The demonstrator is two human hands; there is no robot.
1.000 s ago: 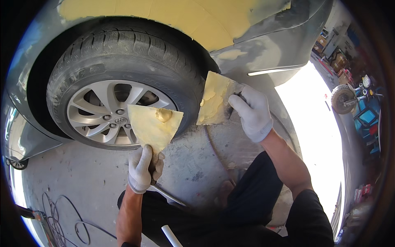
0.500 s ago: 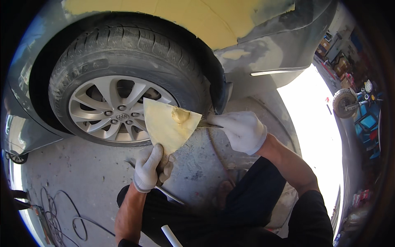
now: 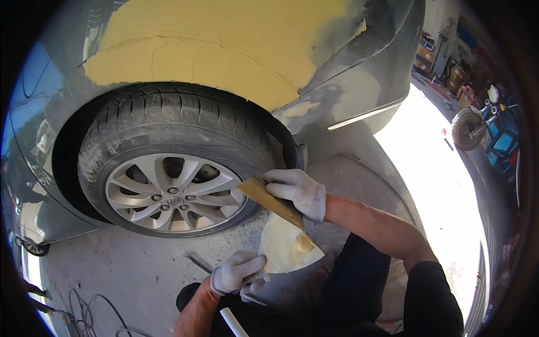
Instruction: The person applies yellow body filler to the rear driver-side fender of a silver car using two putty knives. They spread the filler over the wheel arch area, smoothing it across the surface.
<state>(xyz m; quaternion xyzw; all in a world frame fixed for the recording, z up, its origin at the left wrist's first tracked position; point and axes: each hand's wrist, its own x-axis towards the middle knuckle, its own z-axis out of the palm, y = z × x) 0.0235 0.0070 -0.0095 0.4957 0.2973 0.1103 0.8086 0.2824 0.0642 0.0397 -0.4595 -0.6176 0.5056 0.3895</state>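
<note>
My left hand (image 3: 238, 272), in a white glove, grips a pale, fan-shaped putty board (image 3: 279, 246) by its left edge. A lump of yellow body filler (image 3: 304, 243) lies near the board's right end. Also gloved, my right hand (image 3: 297, 194) pinches a wide, yellow-smeared putty spreader (image 3: 267, 200). Its long edge slants down to the right and overlaps the top of the board; whether the two touch is hard to tell. Above the wheel, a broad coat of yellow filler (image 3: 196, 48) covers the car's grey fender (image 3: 359, 95), with ridges along its lower part.
The car's tyre (image 3: 179, 115) and silver wheel (image 3: 174, 194) stand just beyond my hands. Dark hose (image 3: 106, 303) coils on the concrete floor at lower left. A metal rod (image 3: 197, 262) lies by my left hand. At far right stands a small blue wheeled vehicle (image 3: 499, 140).
The spreader has turned so its broad face shows, and it has come over the board. The board has moved down and right and rotated. More of the fender is in view.
</note>
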